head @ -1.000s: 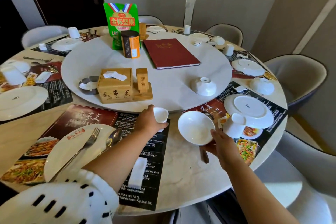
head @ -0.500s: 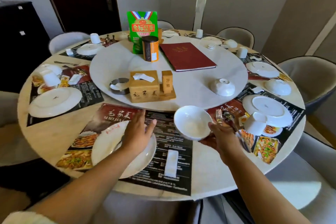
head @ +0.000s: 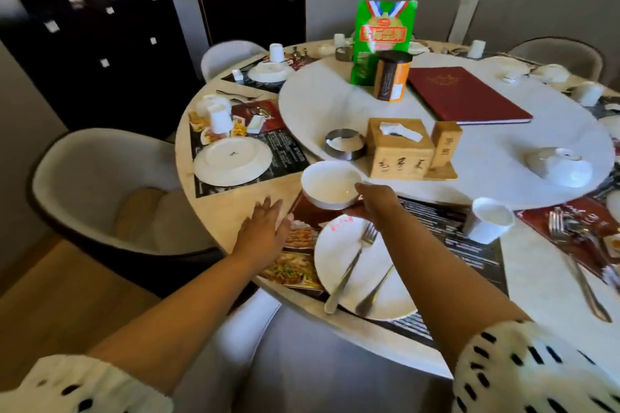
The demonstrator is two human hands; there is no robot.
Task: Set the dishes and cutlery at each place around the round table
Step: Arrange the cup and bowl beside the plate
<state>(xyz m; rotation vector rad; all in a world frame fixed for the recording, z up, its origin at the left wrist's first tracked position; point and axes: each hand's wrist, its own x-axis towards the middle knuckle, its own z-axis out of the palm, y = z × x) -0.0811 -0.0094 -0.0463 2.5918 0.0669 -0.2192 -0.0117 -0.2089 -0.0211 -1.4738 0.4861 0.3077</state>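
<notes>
So the right hand (head: 375,199) has the white bowl (head: 330,184) pinched by its rim, fingers curled under the near side, and it's sitting over the top-left corner of the nearest placemat (head: 446,235), about 11 o'clock from the plate (head: 352,265). Can't tell if the bowl is touching the mat or just above it. The left hand (head: 265,231) is flat and spread out, gripping nothing, resting around the table edge (head: 235,211) at roughly 9 o'clock of that plate.

The plate already has a fork (head: 352,265) and a spoon (head: 374,292) lying on it, and a white cup (head: 489,220) stands at about 2 o'clock.

If I were doing this bit: lower the bowl straight down and let the base land flat before letting go of the rim, since a rim pinch tips easily. Keep it off the plate edge so it doesn't clink or sit crooked, and don't shove it so far forward it bumps the turntable (head: 469,151) or the wooden tissue box (head: 399,147) right behind it. I'd guess matching the neighbouring setting at 10 o'clock is the goal, though it's a bit blurry to read exactly
</notes>
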